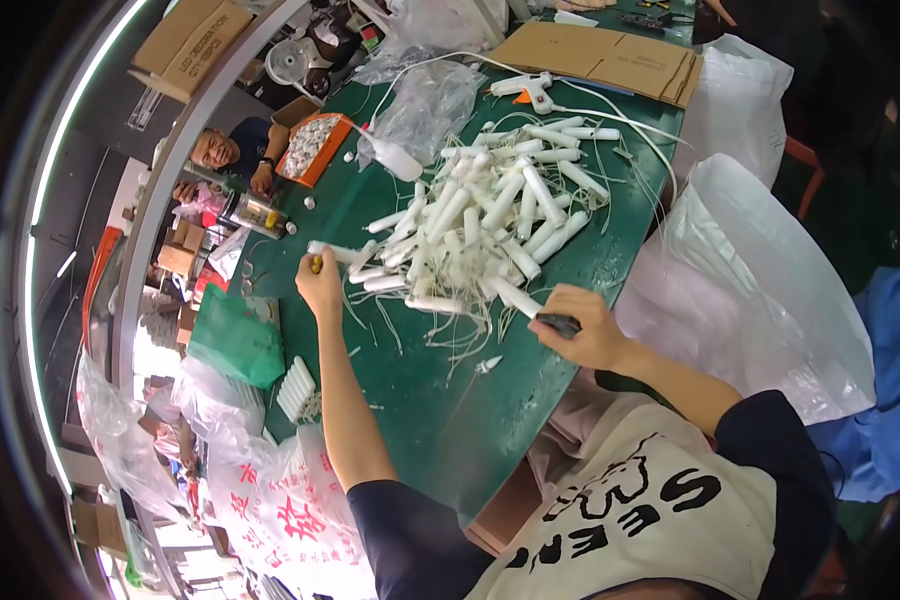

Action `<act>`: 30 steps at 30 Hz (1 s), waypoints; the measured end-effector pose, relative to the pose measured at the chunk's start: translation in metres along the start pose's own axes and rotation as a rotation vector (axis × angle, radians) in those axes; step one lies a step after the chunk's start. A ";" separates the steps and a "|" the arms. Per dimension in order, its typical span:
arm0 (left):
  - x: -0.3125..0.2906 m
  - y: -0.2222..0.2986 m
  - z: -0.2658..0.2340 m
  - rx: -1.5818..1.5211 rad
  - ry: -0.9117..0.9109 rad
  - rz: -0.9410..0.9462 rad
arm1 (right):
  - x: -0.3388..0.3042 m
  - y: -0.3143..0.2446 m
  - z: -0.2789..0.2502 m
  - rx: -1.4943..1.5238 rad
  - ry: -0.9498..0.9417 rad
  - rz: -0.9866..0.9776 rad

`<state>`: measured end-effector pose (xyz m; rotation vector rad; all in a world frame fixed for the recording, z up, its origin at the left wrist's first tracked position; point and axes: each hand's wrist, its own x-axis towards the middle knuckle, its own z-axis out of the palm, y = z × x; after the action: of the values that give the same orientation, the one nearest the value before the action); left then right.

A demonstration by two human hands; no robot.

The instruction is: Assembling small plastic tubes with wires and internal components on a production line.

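My left hand (320,284) is at the left edge of the heap, its fingers narrowed around a small yellow-and-dark object (316,264). A smooth white cylindrical tube (338,252) lies at those fingertips; whether they also grip it, I cannot tell. My right hand (588,332) is at the near right side, its fingers wrapped about a short black tool (558,324), kind not determinable. A second white cylindrical tube (515,297) reaches from the heap to that tool; whether my fingers bear on it, I cannot tell.

The heap of white tubes with thin pale wires (470,205) lies tangled on the green tabletop (420,400), between and beyond my hands. A small white pointed piece (488,365) lies apart, on the near side.

Beyond the heap: a white glue gun with an orange trigger (535,92), a white plastic squeeze bottle (395,160) lying tilted, and a flattened brown cardboard box (600,62). Farther left, an orange box of small white pieces (312,150) stands near another person (255,150). Left of my forearm: a green plastic bag (235,335) and a row of white tubes (295,390).
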<state>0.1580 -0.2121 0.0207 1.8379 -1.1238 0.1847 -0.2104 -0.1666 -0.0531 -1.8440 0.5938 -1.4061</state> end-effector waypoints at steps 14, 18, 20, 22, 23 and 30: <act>-0.107 0.035 -0.050 0.301 -0.522 0.468 | -0.016 -0.021 -0.003 0.140 0.009 0.154; -0.117 0.031 -0.057 0.459 -0.656 0.612 | -0.017 -0.025 0.000 0.110 -0.051 0.097; -0.116 0.034 -0.062 0.253 -0.642 0.591 | -0.018 -0.026 -0.001 0.082 -0.098 0.024; -0.111 0.038 -0.068 0.118 -0.544 0.492 | -0.019 -0.029 -0.001 0.081 -0.123 0.028; -0.109 0.042 -0.071 -0.017 -0.452 0.396 | -0.018 -0.030 -0.002 0.082 -0.124 0.026; -0.098 0.089 -0.120 -0.334 -0.039 0.183 | -0.018 -0.037 0.003 0.133 -0.061 0.089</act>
<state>0.0728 -0.0703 0.0896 1.4502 -1.2676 0.0608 -0.2152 -0.1301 -0.0359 -1.7276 0.5320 -1.2952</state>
